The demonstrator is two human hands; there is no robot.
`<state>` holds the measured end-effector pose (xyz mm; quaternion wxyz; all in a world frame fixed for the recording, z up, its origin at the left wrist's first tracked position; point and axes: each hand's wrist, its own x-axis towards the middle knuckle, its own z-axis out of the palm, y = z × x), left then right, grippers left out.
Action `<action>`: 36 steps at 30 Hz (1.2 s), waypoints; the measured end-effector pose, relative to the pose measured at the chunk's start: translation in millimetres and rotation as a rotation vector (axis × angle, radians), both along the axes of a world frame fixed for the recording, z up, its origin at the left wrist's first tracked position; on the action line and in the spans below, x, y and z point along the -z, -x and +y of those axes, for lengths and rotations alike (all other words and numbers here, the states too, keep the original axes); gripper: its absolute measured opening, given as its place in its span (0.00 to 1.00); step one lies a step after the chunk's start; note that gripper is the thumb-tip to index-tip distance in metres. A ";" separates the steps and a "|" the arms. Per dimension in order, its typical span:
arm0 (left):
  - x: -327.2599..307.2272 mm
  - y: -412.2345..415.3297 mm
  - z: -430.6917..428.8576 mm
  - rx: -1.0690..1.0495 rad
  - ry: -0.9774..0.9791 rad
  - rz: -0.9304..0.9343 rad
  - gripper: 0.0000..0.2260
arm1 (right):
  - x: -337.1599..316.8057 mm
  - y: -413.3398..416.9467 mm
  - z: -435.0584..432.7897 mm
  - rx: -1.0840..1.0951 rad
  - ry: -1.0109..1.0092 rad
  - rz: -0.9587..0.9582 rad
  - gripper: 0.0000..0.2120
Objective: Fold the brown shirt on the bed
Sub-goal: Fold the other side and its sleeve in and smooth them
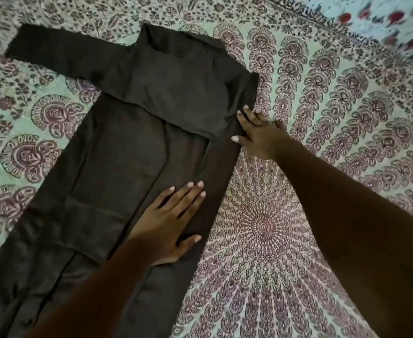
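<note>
The long dark brown shirt [117, 147] lies flat on the bed, collar at the far end, hem at the near left. Its left sleeve [61, 52] stretches out to the far left. Its right side is folded inward over the body, making a straight edge on the right. My left hand [168, 223] lies flat with fingers spread on the folded strip near the lower middle. My right hand [256, 132] rests on the folded edge further up, fingers spread, partly on the bedsheet.
The bed is covered by a mandala-patterned sheet [273, 215] in pale green and maroon. A different floral cloth [383, 23] with red flowers lies at the far right corner.
</note>
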<state>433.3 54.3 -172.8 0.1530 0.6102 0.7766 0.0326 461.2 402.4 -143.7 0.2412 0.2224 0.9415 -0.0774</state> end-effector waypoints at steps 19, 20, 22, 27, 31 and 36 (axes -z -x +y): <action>0.1 7.4 3.7 -0.002 0.014 -0.065 0.42 | -35.0 131.1 41.5 0.173 -0.009 0.241 0.06; 0.1 7.1 3.8 -0.003 0.017 -0.064 0.42 | -33.4 131.9 40.7 0.162 -0.043 0.318 0.04; 0.4 6.6 3.6 0.000 0.020 -0.060 0.42 | -23.3 130.4 39.1 0.106 -0.042 0.479 0.08; 1.0 7.1 4.8 0.006 0.025 -0.054 0.42 | 11.4 108.3 36.0 0.253 0.360 0.800 0.16; 0.6 6.7 4.6 0.006 0.031 -0.052 0.42 | 16.5 53.7 4.8 0.407 0.198 0.993 0.17; 0.9 7.0 5.4 0.016 0.041 -0.040 0.42 | 41.8 -18.4 -41.7 0.036 -0.009 0.629 0.27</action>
